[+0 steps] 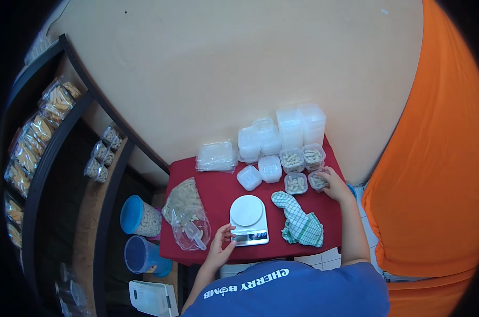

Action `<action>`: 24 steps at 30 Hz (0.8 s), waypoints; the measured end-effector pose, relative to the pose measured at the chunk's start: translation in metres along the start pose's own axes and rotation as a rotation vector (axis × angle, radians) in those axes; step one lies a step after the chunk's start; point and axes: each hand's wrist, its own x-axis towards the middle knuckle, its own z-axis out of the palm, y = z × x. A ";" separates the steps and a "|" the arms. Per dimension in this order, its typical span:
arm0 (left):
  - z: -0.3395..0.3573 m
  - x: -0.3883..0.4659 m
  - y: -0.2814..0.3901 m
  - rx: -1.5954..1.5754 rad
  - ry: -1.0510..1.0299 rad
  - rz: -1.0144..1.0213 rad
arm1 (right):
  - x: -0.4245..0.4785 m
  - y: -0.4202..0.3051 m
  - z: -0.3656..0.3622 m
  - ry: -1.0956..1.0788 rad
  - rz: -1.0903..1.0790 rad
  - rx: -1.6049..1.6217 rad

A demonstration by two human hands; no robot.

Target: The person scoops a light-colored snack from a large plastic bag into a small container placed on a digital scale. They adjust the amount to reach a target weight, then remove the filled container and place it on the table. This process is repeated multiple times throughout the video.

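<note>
My right hand is on a small clear plastic tub of pale snack pieces, at the right end of a group of filled tubs. My left hand, fingers apart and holding nothing, is at the lower left corner of a white digital kitchen scale with a bare round platform. Left of it lies an opened plastic bag of pale pieces, with a clear scoop in its mouth. A green and white checked cloth lies bunched right of the scale.
Behind the tubs, stacked plastic containers stand by the wall, with lids in front and flat clear bags to the left. Left of the red-covered table are a filled jar, a blue bucket and dark shelving.
</note>
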 end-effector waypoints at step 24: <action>-0.015 -0.018 0.016 0.090 -0.092 0.007 | 0.074 -0.158 0.068 0.011 -0.344 -0.478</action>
